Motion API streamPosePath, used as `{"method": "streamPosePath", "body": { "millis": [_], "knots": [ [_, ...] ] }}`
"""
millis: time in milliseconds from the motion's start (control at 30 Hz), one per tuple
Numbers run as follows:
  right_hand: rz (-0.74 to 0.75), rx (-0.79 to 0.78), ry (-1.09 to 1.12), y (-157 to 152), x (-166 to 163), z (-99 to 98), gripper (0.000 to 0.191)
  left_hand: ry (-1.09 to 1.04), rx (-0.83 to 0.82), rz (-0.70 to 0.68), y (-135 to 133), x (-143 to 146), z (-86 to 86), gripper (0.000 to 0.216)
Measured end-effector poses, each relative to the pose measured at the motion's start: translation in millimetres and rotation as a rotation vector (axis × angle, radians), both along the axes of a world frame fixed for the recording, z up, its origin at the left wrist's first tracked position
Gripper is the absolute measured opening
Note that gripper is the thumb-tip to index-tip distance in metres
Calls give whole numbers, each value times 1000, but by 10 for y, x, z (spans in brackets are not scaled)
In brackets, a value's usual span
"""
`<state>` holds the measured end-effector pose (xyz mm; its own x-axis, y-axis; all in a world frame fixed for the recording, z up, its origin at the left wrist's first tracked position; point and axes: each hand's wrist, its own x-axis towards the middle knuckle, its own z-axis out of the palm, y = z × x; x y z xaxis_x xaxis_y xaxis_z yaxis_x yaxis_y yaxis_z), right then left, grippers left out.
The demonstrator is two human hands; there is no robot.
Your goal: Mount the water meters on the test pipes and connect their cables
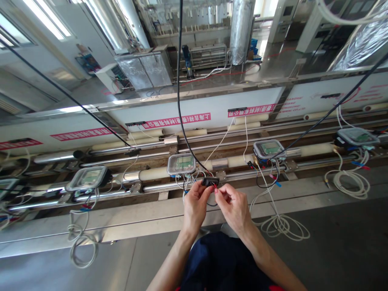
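Black block (209,181), small and oblong, sat at the centre of the dial as I watched, held up in front of the worker just on the near side of a row of steel rails and pipes. The left hand (195,204) had thumb and forefinger clamped on it from the seven o'clock side. At five o'clock the right hand (235,204) had thumb and forefinger pinched together on a short red lead (215,187) at the block's near side; its other fingers were curled in. A black cable (179,81) dropped from near twelve o'clock toward the block, though I could not tell whether it joined there. Close by at ten o'clock stood a clear-boxed meter (183,164), with a second meter (269,149) at two and a third meter (87,178) well off at nine. Loops of pale tubing (281,228) lay at four o'clock, and a white panel (172,109) with red lettering stretched behind the rails at eleven. Dark blue clothing (222,262) filled six o'clock.
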<state>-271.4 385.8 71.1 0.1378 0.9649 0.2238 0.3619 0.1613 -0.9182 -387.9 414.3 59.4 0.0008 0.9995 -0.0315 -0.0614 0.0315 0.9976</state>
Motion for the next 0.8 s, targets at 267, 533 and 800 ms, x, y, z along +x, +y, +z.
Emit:
{"method": "streamPosePath", "body": {
  "millis": [267,533,800],
  "knots": [
    [19,-1,16,3,-17,32,24,68,42,8,-10,-24,2,22],
    [10,-2,8,22,-26,18,24,59,43,10,-13,-28,-2,21],
    [5,-8,-9,38,-41,26,23,130,61,4,-24,-32,-28,22]
  ]
}}
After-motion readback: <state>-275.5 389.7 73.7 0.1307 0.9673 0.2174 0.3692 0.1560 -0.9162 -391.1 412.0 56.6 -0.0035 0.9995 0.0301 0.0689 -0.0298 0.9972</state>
